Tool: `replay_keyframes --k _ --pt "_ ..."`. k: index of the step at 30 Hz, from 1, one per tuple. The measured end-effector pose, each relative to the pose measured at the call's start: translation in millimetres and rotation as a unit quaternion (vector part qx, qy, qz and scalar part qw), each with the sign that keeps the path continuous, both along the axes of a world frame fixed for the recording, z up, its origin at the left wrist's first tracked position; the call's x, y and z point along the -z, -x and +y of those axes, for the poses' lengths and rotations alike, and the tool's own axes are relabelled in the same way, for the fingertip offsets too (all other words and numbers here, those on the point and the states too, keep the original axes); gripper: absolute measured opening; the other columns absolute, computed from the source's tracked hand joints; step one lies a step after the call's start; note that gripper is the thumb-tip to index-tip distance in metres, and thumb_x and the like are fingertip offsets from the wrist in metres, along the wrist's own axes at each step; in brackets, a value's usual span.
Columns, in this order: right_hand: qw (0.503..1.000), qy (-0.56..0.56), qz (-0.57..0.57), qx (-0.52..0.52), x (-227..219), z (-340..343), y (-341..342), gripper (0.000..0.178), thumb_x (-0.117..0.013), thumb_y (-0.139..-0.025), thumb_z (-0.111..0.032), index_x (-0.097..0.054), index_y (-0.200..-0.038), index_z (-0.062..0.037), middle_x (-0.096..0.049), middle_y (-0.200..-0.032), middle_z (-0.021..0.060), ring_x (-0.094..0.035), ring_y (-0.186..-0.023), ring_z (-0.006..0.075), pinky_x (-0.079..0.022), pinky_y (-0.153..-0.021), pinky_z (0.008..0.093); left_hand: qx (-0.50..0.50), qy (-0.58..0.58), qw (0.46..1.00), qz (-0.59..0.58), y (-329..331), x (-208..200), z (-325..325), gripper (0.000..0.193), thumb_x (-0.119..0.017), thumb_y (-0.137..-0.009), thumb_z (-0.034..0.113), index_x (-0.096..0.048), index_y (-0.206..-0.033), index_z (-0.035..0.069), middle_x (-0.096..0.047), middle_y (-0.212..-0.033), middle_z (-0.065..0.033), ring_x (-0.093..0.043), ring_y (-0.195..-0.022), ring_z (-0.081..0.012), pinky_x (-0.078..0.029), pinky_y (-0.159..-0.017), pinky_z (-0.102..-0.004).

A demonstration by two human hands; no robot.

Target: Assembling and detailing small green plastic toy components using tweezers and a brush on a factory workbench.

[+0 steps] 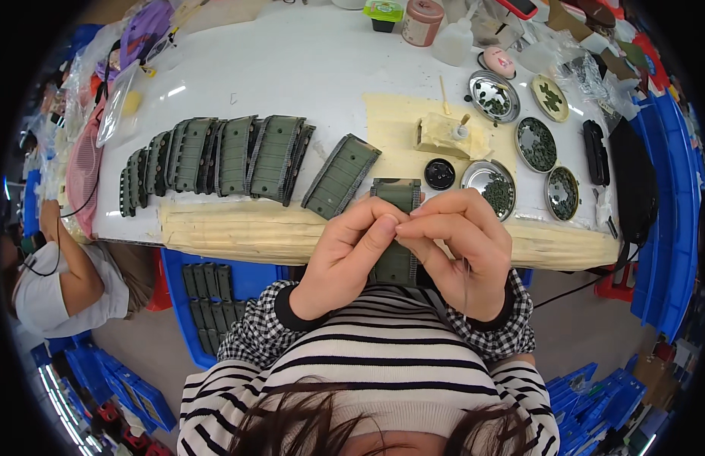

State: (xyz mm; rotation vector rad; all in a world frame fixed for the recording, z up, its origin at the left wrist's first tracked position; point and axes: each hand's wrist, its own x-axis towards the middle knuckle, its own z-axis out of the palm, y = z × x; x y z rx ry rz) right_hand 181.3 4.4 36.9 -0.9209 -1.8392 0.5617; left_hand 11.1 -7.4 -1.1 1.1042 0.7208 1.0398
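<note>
Your white table [307,68] spreads ahead, its near edge padded with cream tape. Closest to you, both hands pinch one green ribbed strip [396,228]: your left hand [345,254] at 9 o'clock of it, your right hand [463,251] at 3 o'clock, fingertips meeting over its upper half. Further out at 11 o'clock, a row of matching green strips [231,156] lies overlapped. At 1 o'clock sit round metal dishes [493,95] of small dark parts.

Both hands meet mid-frame, left hand [343,254] and right hand [460,247] with fingertips pinched together, forearms rising from the lower edge.
</note>
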Motion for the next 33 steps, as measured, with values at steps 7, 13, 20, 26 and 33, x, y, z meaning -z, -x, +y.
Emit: replay_keyframes --k 7,13,20,26,33 --pt "0.987 -0.102 -0.117 0.044 10 -4 3 0.024 -0.078 -0.068 0.001 -0.069 -0.091 -0.0032 -0.062 -0.083 0.0078 -0.062 -0.066 0.0223 -0.051 -0.056 0.0290 -0.025 -0.063 0.994 0.083 7 8 2 0.024 -0.044 -0.104 0.017 -0.058 -0.101 -0.001 -0.060 -0.103 -0.0067 -0.055 -0.101 -0.0117 -0.041 -0.094 -0.0269" --pt "0.992 -0.074 -0.076 0.061 -1 0 -2 0.027 -0.078 -0.066 0.005 -0.068 -0.089 -0.0021 -0.062 -0.083 0.0090 -0.063 -0.067 0.0224 -0.051 -0.057 0.0294 -0.077 -0.065 0.994 0.049 -5 -7 -2 0.042 -0.042 -0.097 -0.002 -0.037 -0.139 -0.002 -0.058 -0.116 -0.0123 -0.054 -0.111 -0.0165 -0.039 -0.101 -0.0304" --pt "0.993 -0.080 -0.079 0.032 -7 16 -3 0.022 -0.074 -0.070 0.005 -0.067 -0.090 -0.0008 -0.060 -0.085 0.0088 -0.061 -0.067 0.0216 -0.049 -0.055 0.0297 -0.057 -0.185 0.958 0.210 1 -12 -5 0.082 -0.056 -0.086 -0.004 -0.009 -0.153 -0.001 -0.064 -0.106 -0.0182 -0.064 -0.088 -0.0216 -0.048 -0.081 -0.0273" --pt "0.994 -0.075 -0.080 0.018 -6 16 -2 0.022 -0.074 -0.070 0.005 -0.067 -0.090 -0.0007 -0.060 -0.084 0.0087 -0.062 -0.067 0.0218 -0.049 -0.054 0.0298 -0.071 -0.233 0.941 0.233 -2 -13 -6 0.083 -0.053 -0.083 -0.008 -0.008 -0.153 -0.002 -0.063 -0.088 -0.0106 -0.058 -0.073 -0.0115 -0.044 -0.069 -0.0197" --pt "0.993 -0.076 -0.085 0.018 -5 13 -2 0.023 -0.074 -0.069 0.005 -0.067 -0.090 -0.0004 -0.060 -0.083 0.0089 -0.062 -0.066 0.0221 -0.049 -0.053 0.0299 -0.059 -0.221 0.942 0.244 -3 -13 -8 0.085 -0.056 -0.083 -0.006 -0.008 -0.152 -0.002 -0.065 -0.094 -0.0159 -0.063 -0.078 -0.0204 -0.047 -0.073 -0.0243"
